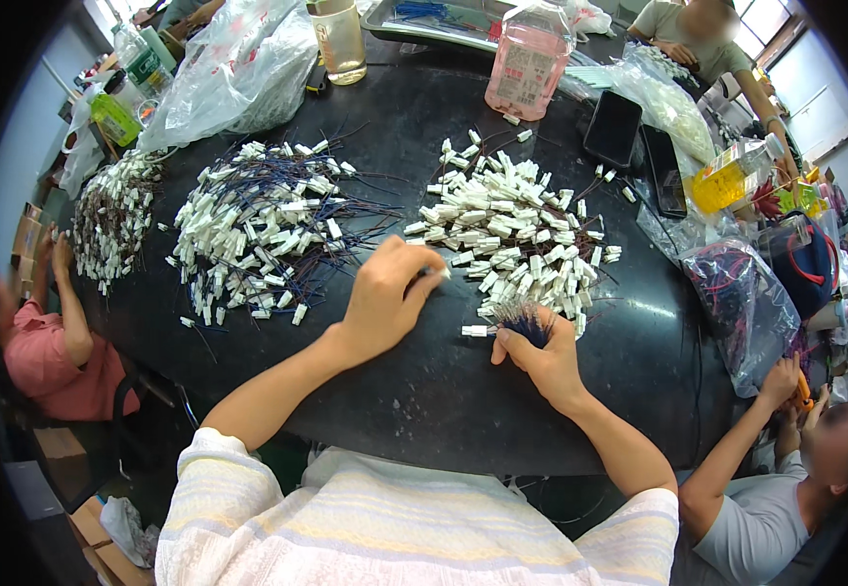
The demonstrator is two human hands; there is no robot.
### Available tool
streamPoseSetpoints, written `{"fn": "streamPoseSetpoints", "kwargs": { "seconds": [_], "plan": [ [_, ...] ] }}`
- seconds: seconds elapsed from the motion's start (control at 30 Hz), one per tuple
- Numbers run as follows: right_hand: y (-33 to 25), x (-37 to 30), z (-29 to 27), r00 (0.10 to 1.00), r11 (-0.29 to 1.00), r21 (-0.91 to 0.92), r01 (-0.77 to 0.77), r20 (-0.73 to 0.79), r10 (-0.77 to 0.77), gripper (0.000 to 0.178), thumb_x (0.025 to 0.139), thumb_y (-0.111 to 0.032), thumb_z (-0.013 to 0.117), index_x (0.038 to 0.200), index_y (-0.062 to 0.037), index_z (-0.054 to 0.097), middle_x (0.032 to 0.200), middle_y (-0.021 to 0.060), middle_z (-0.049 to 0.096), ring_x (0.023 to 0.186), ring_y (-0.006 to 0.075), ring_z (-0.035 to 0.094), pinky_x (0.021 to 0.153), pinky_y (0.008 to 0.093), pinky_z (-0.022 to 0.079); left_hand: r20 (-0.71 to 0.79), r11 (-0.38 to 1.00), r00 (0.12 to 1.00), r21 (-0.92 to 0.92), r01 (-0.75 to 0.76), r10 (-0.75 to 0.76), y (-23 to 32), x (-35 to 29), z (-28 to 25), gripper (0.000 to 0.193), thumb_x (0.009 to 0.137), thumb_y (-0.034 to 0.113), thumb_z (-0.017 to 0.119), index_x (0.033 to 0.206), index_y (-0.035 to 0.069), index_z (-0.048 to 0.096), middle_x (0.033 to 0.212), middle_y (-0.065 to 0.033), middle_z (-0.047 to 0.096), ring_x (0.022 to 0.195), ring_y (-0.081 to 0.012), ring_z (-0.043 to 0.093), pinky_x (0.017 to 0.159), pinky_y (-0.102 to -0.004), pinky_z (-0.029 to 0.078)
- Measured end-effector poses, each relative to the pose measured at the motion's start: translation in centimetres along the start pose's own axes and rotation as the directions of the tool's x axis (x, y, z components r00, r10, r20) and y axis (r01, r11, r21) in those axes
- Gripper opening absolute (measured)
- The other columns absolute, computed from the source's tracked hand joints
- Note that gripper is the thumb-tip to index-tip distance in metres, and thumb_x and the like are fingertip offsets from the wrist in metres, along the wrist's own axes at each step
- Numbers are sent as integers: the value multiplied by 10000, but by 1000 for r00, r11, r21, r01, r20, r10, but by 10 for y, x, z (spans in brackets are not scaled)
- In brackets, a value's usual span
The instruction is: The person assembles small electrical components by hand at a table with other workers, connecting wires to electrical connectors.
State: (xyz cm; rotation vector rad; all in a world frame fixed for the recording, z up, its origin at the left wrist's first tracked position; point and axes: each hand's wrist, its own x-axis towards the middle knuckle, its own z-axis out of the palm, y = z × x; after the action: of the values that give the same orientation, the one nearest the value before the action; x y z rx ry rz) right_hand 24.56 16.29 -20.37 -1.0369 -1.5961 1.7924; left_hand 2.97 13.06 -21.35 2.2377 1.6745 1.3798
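My left hand (385,303) is above the table between two piles, its thumb and forefinger pinched at what looks like a small white connector (445,274). My right hand (548,361) grips a bundle of thin dark-blue wires (527,325) with bare ends fanning upward. Left of those fingers, a white plug connector (476,331) sits by the bundle; whether it belongs to a held wire I cannot tell. Just beyond both hands lies a heap of white connectors with brown wires (512,220). Another heap, with blue and brown wires (258,230), spreads to the left of my left hand.
A third connector heap (111,220) lies far left, beside a person in a pink shirt (53,342). Two phones (613,129), a pink-liquid bottle (530,63), a yellow-liquid bottle (734,176) and plastic bags (233,73) stand around the black table (385,415). Co-workers sit at the right.
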Motion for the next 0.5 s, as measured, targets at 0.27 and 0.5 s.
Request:
{"fn": "streamPoseSetpoints", "kwargs": {
  "seconds": [0.27, 0.5],
  "plan": [
    [10, 0, 3, 992, 991, -91, 102, -60, -108, 88, 770, -60, 627, 801, 18, 600, 649, 23, 600, 591, 55, 540, 553, 200, 417, 397, 605, 824, -559, 567, -405, 19, -20, 4, 110, 790, 41, 630, 888, 0, 603, 704, -6, 571, 567, -35, 442, 512, -188, 362],
    [13, -1, 3, 988, 980, -150, 128, -69, -139, 111, 750, -55, 643, 820, 22, 606, 649, 4, 583, 593, 37, 509, 546, 199, 408, 387, 741, 852, -440, 507, -353, 26, -15, -2, 133, 774, -6, 634, 905, -8, 619, 767, -20, 566, 630, -48, 472, 555, -189, 379]
  ]
}}
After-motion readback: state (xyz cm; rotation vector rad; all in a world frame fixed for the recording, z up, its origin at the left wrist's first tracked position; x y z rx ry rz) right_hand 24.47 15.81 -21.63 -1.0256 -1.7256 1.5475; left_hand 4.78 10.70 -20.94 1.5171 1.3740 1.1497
